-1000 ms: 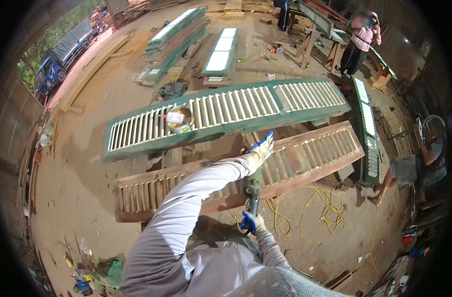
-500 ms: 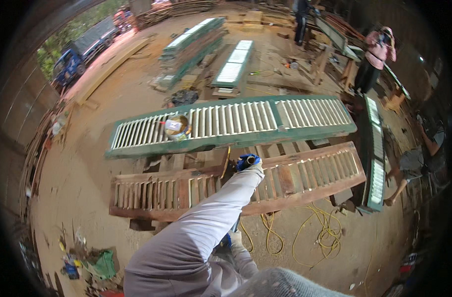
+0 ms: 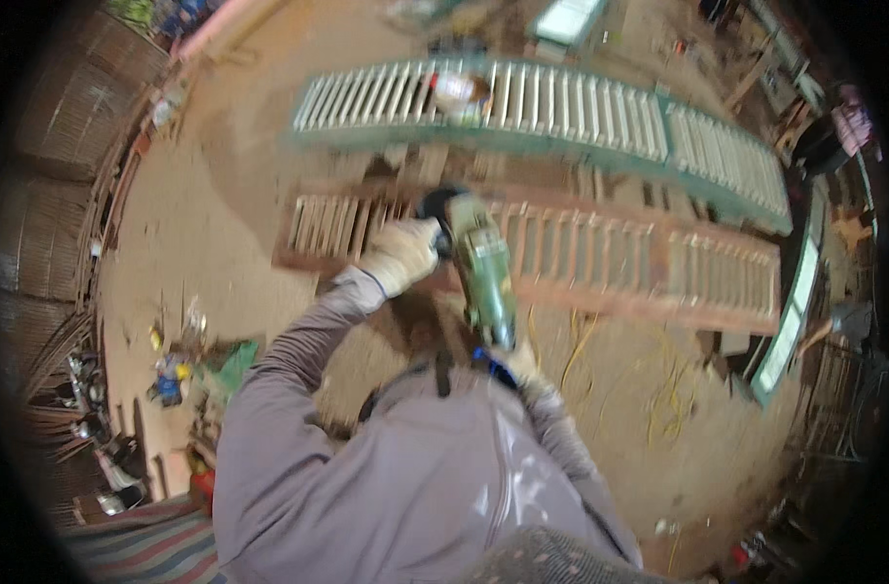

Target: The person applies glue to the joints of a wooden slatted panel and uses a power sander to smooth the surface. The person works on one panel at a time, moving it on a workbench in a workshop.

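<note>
With both gloved hands I hold a green angle grinder [image 3: 485, 268] above a brown louvred wooden shutter [image 3: 580, 297]. My left hand [image 3: 400, 255], in a pale glove, is closed at the front beside the grinder's dark head [image 3: 442, 204]. At the rear end my right hand [image 3: 519, 365], in a pale and blue glove, grips the body; its fingers are partly hidden. Blur and the tool's own head hide whether the disc touches the wood.
Beyond lies a green-framed shutter [image 3: 561, 159] with pale slats, a round container [image 3: 461, 94] on top. Another green shutter [image 3: 799, 302] stands at the right. Yellow cord [image 3: 670, 399] coils on the floor. Green cloth [image 3: 232, 365] and clutter lie left. A person in pink [image 3: 851, 127] is far right.
The view has swung downward, so the shutters appear higher. My left arm, stretched across the brown shutter before, is now bent closer in. The grinder now shows from above.
</note>
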The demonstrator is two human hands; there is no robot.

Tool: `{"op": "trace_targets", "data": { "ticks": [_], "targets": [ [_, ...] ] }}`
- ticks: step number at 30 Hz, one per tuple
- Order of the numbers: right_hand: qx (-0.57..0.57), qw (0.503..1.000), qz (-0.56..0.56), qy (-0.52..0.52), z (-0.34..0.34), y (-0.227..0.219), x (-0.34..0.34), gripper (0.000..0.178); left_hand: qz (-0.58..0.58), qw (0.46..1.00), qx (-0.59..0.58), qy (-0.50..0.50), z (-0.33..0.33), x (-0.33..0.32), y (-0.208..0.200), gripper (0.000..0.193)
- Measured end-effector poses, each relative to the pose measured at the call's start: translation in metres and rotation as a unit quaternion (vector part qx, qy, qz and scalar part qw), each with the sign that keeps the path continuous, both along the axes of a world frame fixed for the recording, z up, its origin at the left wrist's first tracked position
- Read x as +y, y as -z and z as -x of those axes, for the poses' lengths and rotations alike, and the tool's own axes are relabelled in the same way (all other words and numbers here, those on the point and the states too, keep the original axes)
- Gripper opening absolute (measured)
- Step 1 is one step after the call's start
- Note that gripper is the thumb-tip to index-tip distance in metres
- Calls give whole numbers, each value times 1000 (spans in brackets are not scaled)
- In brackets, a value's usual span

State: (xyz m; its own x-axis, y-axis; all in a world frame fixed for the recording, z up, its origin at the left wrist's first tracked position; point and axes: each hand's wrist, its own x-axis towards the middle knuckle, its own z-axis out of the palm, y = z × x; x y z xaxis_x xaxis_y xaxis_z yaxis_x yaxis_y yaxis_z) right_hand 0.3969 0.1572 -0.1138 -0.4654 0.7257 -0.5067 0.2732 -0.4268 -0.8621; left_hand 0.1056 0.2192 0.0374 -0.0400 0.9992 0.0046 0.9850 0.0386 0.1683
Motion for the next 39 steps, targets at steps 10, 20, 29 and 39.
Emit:
{"op": "trace_targets", "data": {
  "ticks": [10,20,29,39],
  "targets": [
    [-315,897,-120,-287,132,-89,-57,56,155,922,-157,-318,142,-207,72,46],
    [-180,976,12,-124,219,-46,-92,101,195,921,-216,-258,210,-236,111,40],
    [-369,923,-30,-104,221,-59,-94,114,216,936,-204,-190,208,-198,149,35],
    [-385,915,-79,-85,201,-45,-65,105,158,955,-182,-173,179,-167,162,32]
  ]
}}
